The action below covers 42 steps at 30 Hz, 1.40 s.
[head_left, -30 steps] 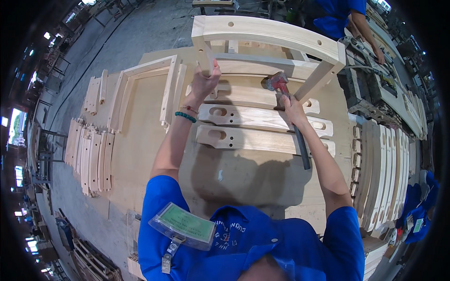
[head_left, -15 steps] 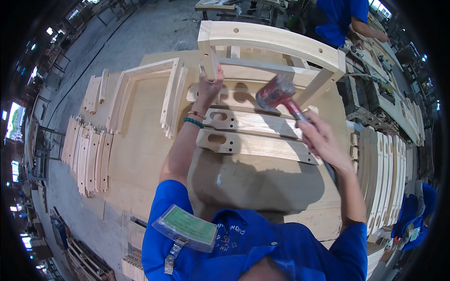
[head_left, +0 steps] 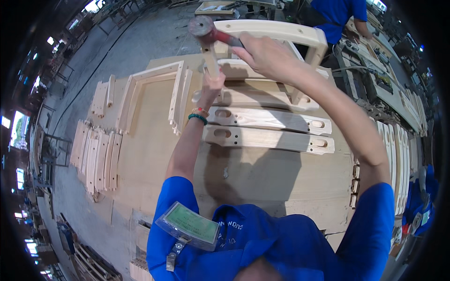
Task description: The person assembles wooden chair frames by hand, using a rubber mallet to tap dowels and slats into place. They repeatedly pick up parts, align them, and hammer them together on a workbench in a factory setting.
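Your right hand (head_left: 265, 54) grips the hammer (head_left: 202, 26) high above the upright peg (head_left: 212, 63), which your left hand (head_left: 213, 84) pinches just below the hammer's head.

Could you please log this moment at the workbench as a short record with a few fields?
setting: wood workshop, large plywood bench
left hand: grips an upright wooden post of the chair frame
right hand: raised, holds a red-handled mallet above the post
on bench: two slotted rails lying flat, a small frame on the left
bench edges: stacks of curved slats
nearby: another person in blue at the far side
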Each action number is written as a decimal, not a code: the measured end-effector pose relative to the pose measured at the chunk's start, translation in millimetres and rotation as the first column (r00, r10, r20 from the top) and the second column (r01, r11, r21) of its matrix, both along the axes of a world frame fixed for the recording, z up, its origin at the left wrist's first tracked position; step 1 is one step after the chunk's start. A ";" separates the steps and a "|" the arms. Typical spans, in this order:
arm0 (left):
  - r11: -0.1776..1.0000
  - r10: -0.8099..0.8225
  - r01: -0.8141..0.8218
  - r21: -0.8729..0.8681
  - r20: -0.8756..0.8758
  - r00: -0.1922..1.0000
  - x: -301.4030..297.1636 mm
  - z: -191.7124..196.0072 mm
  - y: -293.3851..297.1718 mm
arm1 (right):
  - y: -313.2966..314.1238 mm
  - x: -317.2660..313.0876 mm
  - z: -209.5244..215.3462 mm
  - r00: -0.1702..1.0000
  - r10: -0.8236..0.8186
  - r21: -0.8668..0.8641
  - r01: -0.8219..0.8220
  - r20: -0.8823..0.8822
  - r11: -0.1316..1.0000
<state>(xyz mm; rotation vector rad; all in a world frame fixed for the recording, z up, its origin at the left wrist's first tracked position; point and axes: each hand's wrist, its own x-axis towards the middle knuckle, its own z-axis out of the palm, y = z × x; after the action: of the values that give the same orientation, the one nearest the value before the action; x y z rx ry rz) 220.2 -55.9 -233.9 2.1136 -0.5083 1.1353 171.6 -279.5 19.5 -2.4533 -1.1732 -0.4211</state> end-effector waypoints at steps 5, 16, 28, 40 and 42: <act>0.820 -0.251 -0.039 -0.571 -0.419 0.872 2.0 19.2 -37.2 | -72.0 -44.4 -20.2 0.805 -0.014 0.155 0.131 -0.592 0.979; 0.608 -0.603 -0.182 -0.773 -0.599 0.527 92.7 106.6 -35.2 | -227.3 -188.9 -100.5 0.292 -0.011 0.242 0.814 -0.956 0.528; 0.918 -0.107 -0.298 -0.263 -0.886 0.452 176.5 130.6 -11.7 | -239.1 -223.6 -158.9 0.085 0.036 0.092 0.878 -0.996 0.469; 0.519 0.725 -0.613 0.596 -0.686 -0.053 -3.8 62.1 292.6 | -206.7 -229.3 -170.0 -0.060 0.039 -0.032 0.862 -0.997 0.506; 0.416 0.845 -0.590 0.692 -0.534 -0.032 -57.4 49.8 332.1 | -204.4 -218.9 -178.4 -0.044 0.085 0.009 0.841 -0.995 0.542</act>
<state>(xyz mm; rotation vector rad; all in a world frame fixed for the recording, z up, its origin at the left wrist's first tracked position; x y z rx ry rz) 162.8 276.2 -184.1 2.8860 1.2673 0.1638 -47.3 -483.9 -158.9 -1.5440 0.4781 0.6065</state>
